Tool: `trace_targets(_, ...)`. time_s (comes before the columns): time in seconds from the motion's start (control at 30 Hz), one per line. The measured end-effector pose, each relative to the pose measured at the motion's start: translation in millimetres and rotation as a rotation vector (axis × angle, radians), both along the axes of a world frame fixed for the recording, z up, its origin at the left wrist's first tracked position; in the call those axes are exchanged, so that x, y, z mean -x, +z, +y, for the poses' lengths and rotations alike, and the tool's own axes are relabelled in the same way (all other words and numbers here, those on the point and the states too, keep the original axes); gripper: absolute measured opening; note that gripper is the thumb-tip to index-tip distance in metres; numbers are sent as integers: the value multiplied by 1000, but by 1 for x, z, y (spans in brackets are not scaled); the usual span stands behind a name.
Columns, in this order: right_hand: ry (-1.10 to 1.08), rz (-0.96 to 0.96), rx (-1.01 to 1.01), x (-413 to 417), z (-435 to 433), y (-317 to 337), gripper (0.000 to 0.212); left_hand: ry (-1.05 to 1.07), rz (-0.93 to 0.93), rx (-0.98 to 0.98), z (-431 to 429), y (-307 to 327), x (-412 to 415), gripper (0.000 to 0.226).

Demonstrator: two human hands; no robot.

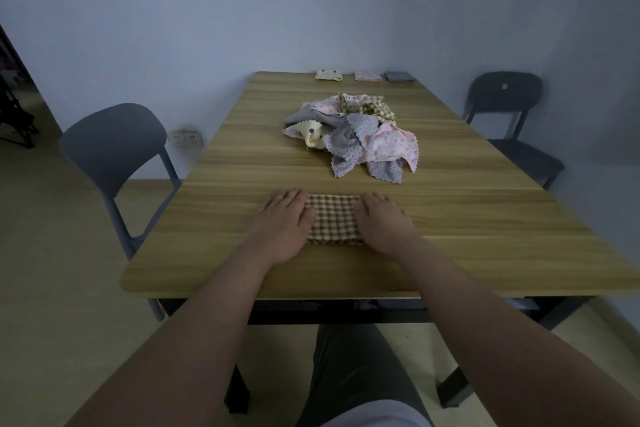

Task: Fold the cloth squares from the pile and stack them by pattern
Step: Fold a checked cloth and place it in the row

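Left hand (284,227) and right hand (384,225), fingers (292,199) flat, released, on checked cloth (332,218) near pile (353,132).

Dim light. A wooden table (485,218) fills the centre, with a grey chair (114,149) at left and a dark chair (502,97) at upper right. A pale blue wall (311,3) stands behind, with a socket (185,139) low on it. The floor (52,253) is beige.

no readable text
the one label-like mark is a small pale sticker (504,86) on the back of the dark chair (485,95), well beyond the right hand (384,222) and off to its right; it is too small to read.
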State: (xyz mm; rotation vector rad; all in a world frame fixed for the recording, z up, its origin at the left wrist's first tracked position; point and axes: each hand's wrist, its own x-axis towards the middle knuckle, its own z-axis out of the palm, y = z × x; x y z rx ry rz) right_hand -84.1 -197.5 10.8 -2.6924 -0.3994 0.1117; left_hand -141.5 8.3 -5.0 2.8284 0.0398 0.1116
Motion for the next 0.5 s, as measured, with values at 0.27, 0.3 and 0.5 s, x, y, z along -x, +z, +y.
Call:
trace_targets(0.27, -9, 29, -41, 6, 0, 12, 52, 171, -7, 126, 3, 11, -8, 47)
trace_targets(0.3, -2, 23, -53, 5, 1, 14, 53, 157, -3, 99, 1, 14, -10, 45)
trace_targets(0.5, 18, -44, -147, 14, -5, 11, 46, 3, 71, 189, -12, 27, -17, 57)
